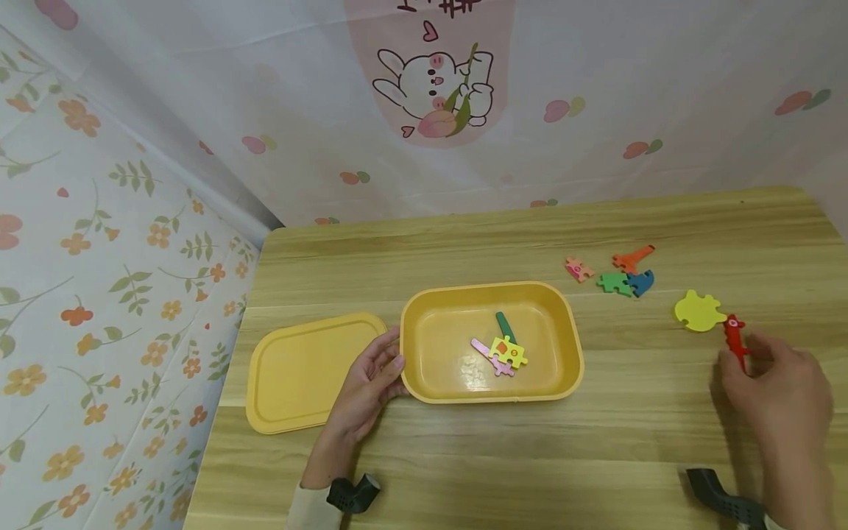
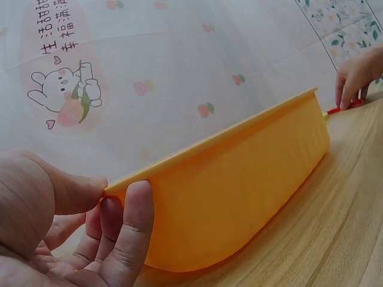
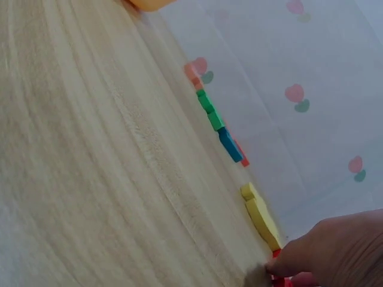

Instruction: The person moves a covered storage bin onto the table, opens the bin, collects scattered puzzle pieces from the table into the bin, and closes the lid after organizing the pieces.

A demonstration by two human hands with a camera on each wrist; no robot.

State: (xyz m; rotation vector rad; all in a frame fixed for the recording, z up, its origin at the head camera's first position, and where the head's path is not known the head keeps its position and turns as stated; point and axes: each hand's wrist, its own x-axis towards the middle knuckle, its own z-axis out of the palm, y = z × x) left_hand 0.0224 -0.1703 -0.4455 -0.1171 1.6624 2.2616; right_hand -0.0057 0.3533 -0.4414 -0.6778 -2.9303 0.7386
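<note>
At its left end, the yellow plastic box (image 1: pixel 437 350) is pinched at the rim by my left hand (image 1: pixel 371 379), thumb on top and fingers beneath in the left wrist view. Inside the box lie a yellow puzzle piece (image 1: pixel 498 349), a pink piece (image 1: pixel 481 348) and a dark green piece (image 1: pixel 505 324), partly overlapping. Far to the right, my right hand (image 1: pixel 782 386) holds a red animal-shaped puzzle piece (image 1: pixel 733 333) between thumb and fingers, low at the tabletop. Its upper end is right at the edge of a round yellow puzzle piece (image 1: pixel 697 311).
Behind the box's right side lie a pink piece (image 1: pixel 578 269), an orange piece (image 1: pixel 636 258), a green piece (image 1: pixel 615 283) and a blue piece (image 1: pixel 640 283). The yellow lid (image 1: pixel 311 375) lies flat at left. A printed curtain (image 1: pixel 265 88) hangs behind the wooden table (image 1: pixel 464 464).
</note>
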